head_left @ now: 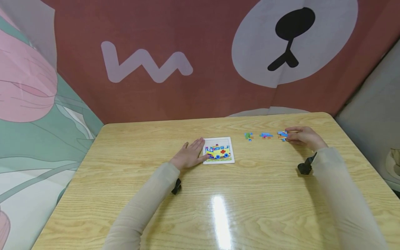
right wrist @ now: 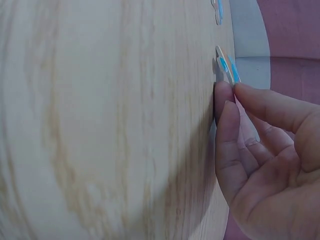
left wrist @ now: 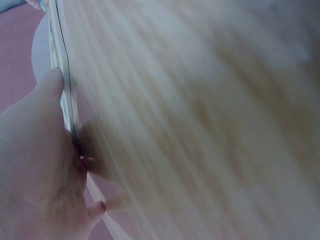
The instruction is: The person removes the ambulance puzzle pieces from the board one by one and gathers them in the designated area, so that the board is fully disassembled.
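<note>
Pinching a puzzle piece (head_left: 281,134) in the right hand (head_left: 304,136), near two more pieces (head_left: 266,135). Touching a puzzle board (head_left: 219,141) with the left hand (head_left: 189,155), with thumb and fingers apart.

I can pass over the tabletop (head_left: 265,198) before the puzzle tray (head_left: 223,141); the left hand (head_left: 189,155) blocks its left edge, puzzle pieces (head_left: 266,135) and the right hand (head_left: 304,136) its far right.
</note>
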{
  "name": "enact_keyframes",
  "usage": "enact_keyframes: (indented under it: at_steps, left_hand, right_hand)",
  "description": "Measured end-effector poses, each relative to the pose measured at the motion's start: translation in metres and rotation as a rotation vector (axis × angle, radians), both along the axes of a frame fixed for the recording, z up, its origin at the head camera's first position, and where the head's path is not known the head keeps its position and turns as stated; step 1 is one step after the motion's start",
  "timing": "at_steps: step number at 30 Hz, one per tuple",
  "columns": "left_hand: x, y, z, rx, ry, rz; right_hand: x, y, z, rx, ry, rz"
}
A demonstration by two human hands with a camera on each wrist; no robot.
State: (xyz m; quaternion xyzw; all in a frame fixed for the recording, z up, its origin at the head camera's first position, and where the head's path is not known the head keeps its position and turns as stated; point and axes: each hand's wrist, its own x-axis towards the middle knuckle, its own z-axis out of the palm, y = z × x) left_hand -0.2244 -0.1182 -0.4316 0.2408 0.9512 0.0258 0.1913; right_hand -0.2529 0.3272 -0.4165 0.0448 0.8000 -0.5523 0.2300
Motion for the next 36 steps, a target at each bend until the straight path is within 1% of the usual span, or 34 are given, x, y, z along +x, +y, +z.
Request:
enact_keyframes:
  at_steps: [3, 8, 12, 25, 36]
  left_hand:
    - [-0.0004, -0.0001, 0.0000, -0.008, -0.004, -0.001]
    - [0.0002, -0.0005, -0.0003, -0.013, -0.004, 0.000]
    - [0.0004, -0.0006, -0.0004, -0.013, -0.002, 0.001]
    - [-0.0004, -0.0008, -0.0018, -0.010, 0.001, 0.001]
    - [-0.0010, -0.0009, -0.0025, -0.011, 0.001, 0.005]
  right_hand:
    - [-0.0004, -0.0001, 0.0000, -0.001, -0.005, -0.008]
    - [-0.0017, 0.0003, -0.0003, 0.040, -0.011, -0.008]
    - [-0.0026, -0.0004, -0.0009, 0.051, -0.009, -0.005]
    - [0.0001, 0.0010, 0.0001, 0.093, 0.022, 0.019]
    - [-0.0003, 0.0009, 0.0015, 0.101, 0.016, 0.016]
